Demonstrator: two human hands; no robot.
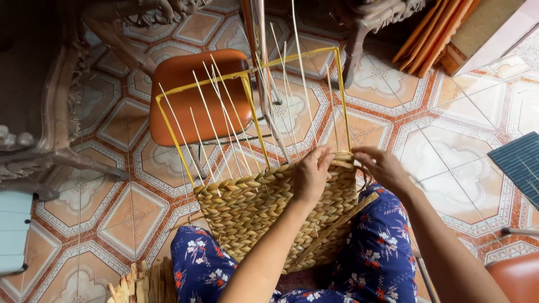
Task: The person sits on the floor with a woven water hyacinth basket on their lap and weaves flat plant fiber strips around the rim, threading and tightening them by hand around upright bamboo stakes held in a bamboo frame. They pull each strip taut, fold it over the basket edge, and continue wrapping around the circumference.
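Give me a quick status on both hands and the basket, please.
Left hand and right hand both gripping at woven basket top edge. Basket on lap, half woven on yellow wire frame. Loose upright reeds ahead; nothing blocking.

Patterned tile floor, orange stool

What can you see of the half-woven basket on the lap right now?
The basket is woven of thick, tan braided fibre in tight rows, built around a yellow wire frame that rises bare above the finished part. Thin pale stakes stick up from the woven edge, fanning toward the orange chair. It lies tilted on the person's lap, against blue flowered fabric. The left hand presses on the top woven edge; the right hand touches the same edge at the frame's right corner.
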